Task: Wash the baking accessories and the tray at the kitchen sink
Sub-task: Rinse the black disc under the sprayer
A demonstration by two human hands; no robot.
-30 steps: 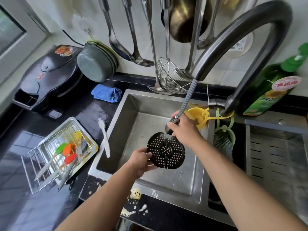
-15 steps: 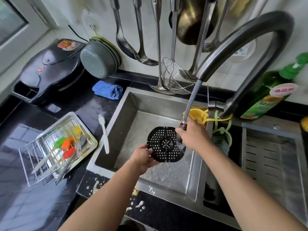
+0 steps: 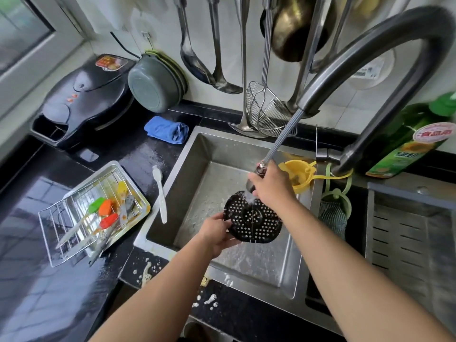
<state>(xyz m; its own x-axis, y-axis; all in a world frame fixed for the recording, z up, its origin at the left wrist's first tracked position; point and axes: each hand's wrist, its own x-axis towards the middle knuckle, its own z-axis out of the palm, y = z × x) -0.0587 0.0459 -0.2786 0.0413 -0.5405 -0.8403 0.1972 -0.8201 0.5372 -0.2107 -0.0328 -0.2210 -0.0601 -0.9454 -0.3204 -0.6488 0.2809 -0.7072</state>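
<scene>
Left hand (image 3: 217,234) pinching perforated black disc (image 3: 254,219) by its left edge, right hand (image 3: 271,186) gripping sprayer head (image 3: 255,180) just above it

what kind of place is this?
Most likely a home kitchen: a steel sink with a pull-out faucet, ladles hanging on the tiled wall, and a dish soap bottle on the dark counter.

Both bare forearms outstretched, left hand (image 3: 217,230) curled in a pinch, right hand (image 3: 271,186) closed in a grip.
</scene>
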